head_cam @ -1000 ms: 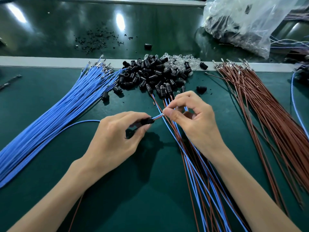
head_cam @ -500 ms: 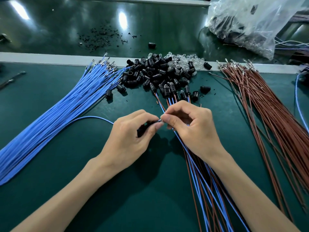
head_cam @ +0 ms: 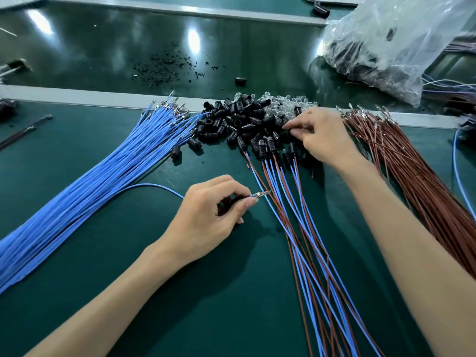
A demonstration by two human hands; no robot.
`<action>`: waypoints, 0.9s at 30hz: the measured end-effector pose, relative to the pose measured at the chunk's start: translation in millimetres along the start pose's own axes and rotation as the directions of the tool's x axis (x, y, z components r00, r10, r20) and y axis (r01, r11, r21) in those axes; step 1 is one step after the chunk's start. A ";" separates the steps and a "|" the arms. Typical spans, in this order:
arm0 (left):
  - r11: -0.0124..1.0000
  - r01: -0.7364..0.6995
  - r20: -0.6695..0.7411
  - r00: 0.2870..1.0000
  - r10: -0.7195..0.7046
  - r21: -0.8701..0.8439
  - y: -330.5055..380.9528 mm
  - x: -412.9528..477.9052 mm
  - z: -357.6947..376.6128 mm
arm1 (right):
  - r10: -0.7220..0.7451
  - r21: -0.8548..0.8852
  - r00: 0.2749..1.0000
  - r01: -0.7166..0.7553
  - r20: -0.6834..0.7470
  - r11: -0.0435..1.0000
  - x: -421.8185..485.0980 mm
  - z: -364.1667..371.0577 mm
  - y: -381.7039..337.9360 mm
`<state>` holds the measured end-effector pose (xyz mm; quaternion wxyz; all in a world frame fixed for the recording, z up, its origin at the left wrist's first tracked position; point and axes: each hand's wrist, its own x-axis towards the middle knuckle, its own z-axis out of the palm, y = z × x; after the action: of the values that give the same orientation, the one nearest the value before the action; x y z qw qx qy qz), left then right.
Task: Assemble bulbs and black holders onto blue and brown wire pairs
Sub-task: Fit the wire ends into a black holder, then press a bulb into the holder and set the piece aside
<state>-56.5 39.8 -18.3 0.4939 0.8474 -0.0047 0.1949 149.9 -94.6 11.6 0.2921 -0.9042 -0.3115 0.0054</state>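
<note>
My left hand (head_cam: 206, 215) pinches a wire pair with a black holder on it, its metal terminals (head_cam: 261, 194) poking out past my fingertips; the pair's blue wire (head_cam: 149, 186) loops off to the left. My right hand (head_cam: 322, 135) reaches over the pile of clear bulbs (head_cam: 280, 108), fingers curled at the pile's near edge; whether it holds a bulb is hidden. Loose black holders (head_cam: 231, 122) lie heaped beside the bulbs. A bundle of blue wires (head_cam: 90, 181) fans out at left, brown wires (head_cam: 417, 176) at right. Finished blue-and-brown pairs (head_cam: 304, 228) with holders lie between my hands.
A clear plastic bag (head_cam: 391, 42) of parts sits at the back right. Black scraps (head_cam: 164, 68) and one stray holder (head_cam: 240, 80) lie on the glossy belt behind a pale rail (head_cam: 77, 95). Dark tools (head_cam: 23, 130) rest at far left.
My right hand left the wire tip by my left hand and moved up and right to the bulb pile. My left hand still holds the wire pair.
</note>
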 end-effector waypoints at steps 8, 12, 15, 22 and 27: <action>1.000 -0.019 0.018 1.000 0.018 0.002 -1.6 1.1 -1.7 | 0.086 -0.132 0.991 -0.071 0.106 0.989 8.2 -3.3 -2.2; 1.000 -0.022 0.029 0.999 0.022 -0.001 -2.4 0.5 -2.1 | 0.107 -0.165 0.990 -0.090 0.097 0.982 5.5 -0.5 0.6; 1.000 -0.011 0.030 0.999 0.011 0.001 -2.1 0.6 -2.3 | 0.088 -0.155 0.996 -0.081 0.036 0.985 1.1 3.8 3.7; 1.000 0.013 0.020 1.000 -0.013 -0.015 -0.1 0.2 -2.4 | -0.006 -0.015 0.955 0.001 -0.298 1.000 -21.7 -6.9 1.1; 0.999 0.033 0.002 0.999 -0.033 -0.033 1.2 0.4 -1.4 | 0.069 0.740 0.991 0.037 -0.113 0.671 -74.3 -4.3 -38.3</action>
<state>-56.8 40.4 -16.5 0.5108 0.8393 0.0059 0.1859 69.4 -114.6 22.7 0.6533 -0.7091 -0.2547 0.0742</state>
